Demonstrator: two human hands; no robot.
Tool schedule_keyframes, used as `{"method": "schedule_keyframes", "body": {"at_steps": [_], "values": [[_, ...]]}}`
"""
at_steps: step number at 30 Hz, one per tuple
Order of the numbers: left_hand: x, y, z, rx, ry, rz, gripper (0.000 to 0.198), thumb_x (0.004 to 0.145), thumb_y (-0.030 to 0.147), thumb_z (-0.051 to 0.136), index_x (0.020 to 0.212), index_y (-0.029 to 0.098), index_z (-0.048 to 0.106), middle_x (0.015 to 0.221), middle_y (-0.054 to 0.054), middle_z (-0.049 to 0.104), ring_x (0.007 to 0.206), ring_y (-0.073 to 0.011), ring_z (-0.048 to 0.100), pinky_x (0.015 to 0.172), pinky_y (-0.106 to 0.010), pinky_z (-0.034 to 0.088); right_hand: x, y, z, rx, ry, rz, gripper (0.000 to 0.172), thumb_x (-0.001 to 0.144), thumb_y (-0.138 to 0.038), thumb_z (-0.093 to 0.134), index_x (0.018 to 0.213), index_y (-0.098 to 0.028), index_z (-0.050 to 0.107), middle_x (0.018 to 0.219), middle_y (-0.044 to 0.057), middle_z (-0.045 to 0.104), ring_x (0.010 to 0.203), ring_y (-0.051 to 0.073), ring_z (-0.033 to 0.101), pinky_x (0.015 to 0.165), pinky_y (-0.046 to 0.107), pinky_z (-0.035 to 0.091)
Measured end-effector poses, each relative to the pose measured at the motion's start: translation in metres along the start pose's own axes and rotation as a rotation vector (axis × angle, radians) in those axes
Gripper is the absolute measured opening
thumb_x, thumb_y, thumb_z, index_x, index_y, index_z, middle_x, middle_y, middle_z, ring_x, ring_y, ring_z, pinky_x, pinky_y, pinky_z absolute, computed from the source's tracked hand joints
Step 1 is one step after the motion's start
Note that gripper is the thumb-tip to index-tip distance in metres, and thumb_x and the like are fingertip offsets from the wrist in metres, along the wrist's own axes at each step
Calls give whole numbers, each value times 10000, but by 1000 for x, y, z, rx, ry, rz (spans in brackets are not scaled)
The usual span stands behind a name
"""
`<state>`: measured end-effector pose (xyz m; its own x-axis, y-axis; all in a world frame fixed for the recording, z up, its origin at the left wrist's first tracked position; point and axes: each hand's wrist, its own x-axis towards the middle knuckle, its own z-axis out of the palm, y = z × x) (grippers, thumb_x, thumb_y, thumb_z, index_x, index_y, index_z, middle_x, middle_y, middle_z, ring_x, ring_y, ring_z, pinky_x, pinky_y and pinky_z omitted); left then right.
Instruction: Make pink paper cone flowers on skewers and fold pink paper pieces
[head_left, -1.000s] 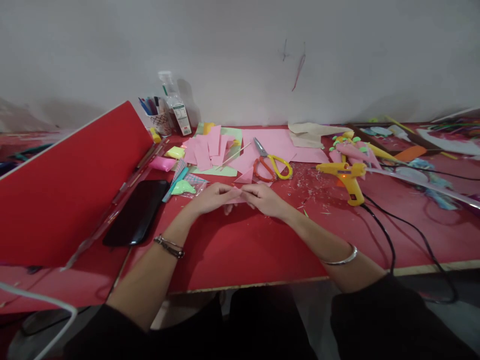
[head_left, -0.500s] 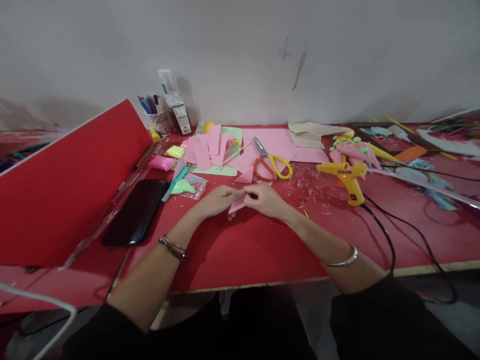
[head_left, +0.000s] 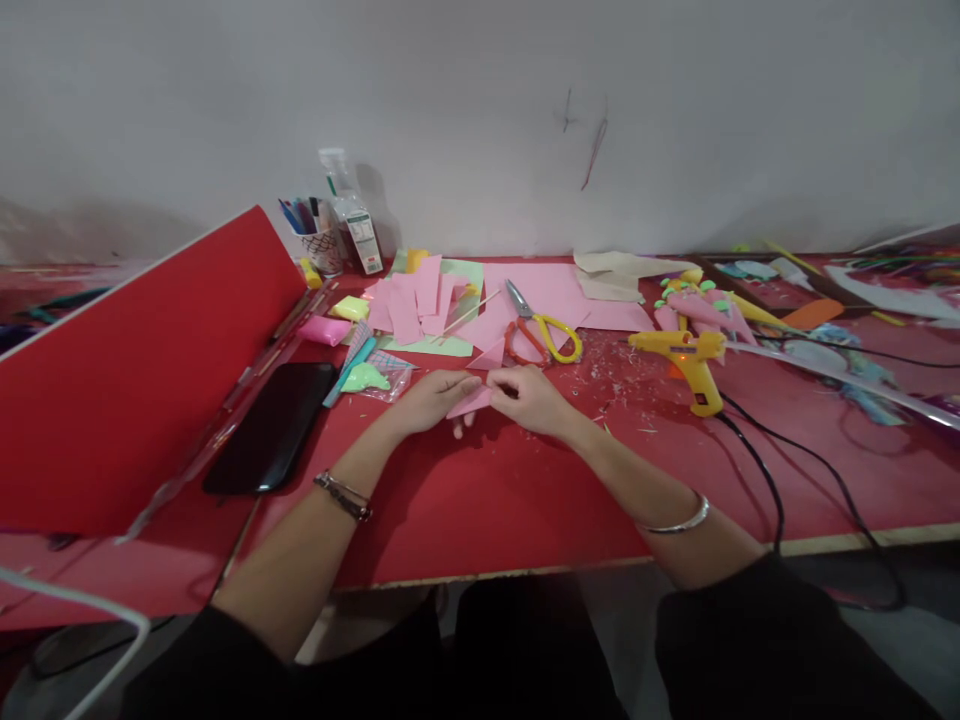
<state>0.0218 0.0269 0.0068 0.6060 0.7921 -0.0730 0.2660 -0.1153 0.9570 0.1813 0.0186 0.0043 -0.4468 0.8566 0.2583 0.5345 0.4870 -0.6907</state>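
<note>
Between my two hands is a small piece of pink paper [head_left: 471, 402], its visible part slanting to a point. My left hand [head_left: 439, 400] grips it from the left, thumb on top and fingertips showing underneath. The thumb and forefinger of my right hand [head_left: 527, 398] pinch its right end. Just beyond my hands lie scissors [head_left: 541, 328] with one red and one yellow handle, on pink paper sheets [head_left: 538, 285]. Cut pink strips [head_left: 420, 300] are piled to their left, over a light green sheet [head_left: 450, 346].
A yellow glue gun [head_left: 694, 362] with a black cord stands at the right near pink cones [head_left: 701, 308]. To the left lie a black phone [head_left: 271, 428] and a tilted red board [head_left: 150, 380]. Behind them stand a pen cup [head_left: 321, 248] and a bottle [head_left: 358, 225].
The pink paper has turned flatter between my hands, and more of my left fingertips shows beneath it. The whole view has shifted slightly.
</note>
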Motion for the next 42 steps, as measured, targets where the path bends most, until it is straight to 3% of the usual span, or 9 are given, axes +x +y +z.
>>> {"method": "schedule_keyframes", "body": {"at_steps": [4,8,14,20,24,29,34,38,42], "values": [[0,-1,-3,68,88,29,290,804,278,405,536,166,416,404,73,430,287,-28,383,326,-143,280,0,-2,-1,-2,-4,2,189,632,-199,382,476,-189,275,449,-66,264,446,56,243,454,216,187],[1,-4,-6,56,92,25,306,789,311,414,520,167,404,389,78,409,282,-24,350,317,-144,249,-1,-3,-1,25,-11,15,177,623,-194,386,477,-188,285,450,-66,270,447,56,249,452,212,190],[0,-6,-10,-211,183,60,176,753,324,468,821,173,527,450,86,437,316,-30,349,340,-152,243,3,2,-3,60,105,40,217,702,-239,368,500,-188,309,466,-57,300,462,70,295,469,213,225],[3,-6,-11,-486,328,102,248,699,146,495,944,184,510,507,80,468,452,-37,445,468,-140,337,13,-6,-12,49,246,57,177,740,-234,375,573,-177,395,519,-41,391,500,80,367,510,210,287],[4,-6,-10,-512,343,64,335,659,81,508,975,192,519,524,81,467,487,-41,452,491,-141,338,23,-24,-30,-83,122,-31,100,729,-189,412,708,-159,506,559,-37,455,513,78,392,507,199,288],[5,-5,-9,-557,449,74,319,640,96,578,944,185,536,537,85,470,495,-30,447,501,-137,336,58,-24,-46,-363,70,-89,204,723,-112,385,772,-145,580,739,19,587,644,101,476,601,214,325],[7,-5,-9,-652,496,105,126,594,138,634,683,145,544,529,76,477,473,-14,408,467,-116,319,100,11,-37,-596,-58,39,328,763,-68,328,931,-157,595,976,48,618,863,134,538,737,227,372],[8,-6,-10,-649,501,113,148,569,207,654,593,135,527,500,78,448,454,-16,374,457,-127,319,116,28,-24,-667,-118,58,427,751,-6,341,1100,-175,519,1135,67,556,981,149,529,786,238,385],[9,-7,-11,-605,476,84,211,533,237,681,532,134,496,459,67,448,451,-33,383,455,-152,320,126,28,-12,-749,-200,83,328,757,-36,406,1028,-139,560,1074,112,592,958,195,561,742,256,422]]}}
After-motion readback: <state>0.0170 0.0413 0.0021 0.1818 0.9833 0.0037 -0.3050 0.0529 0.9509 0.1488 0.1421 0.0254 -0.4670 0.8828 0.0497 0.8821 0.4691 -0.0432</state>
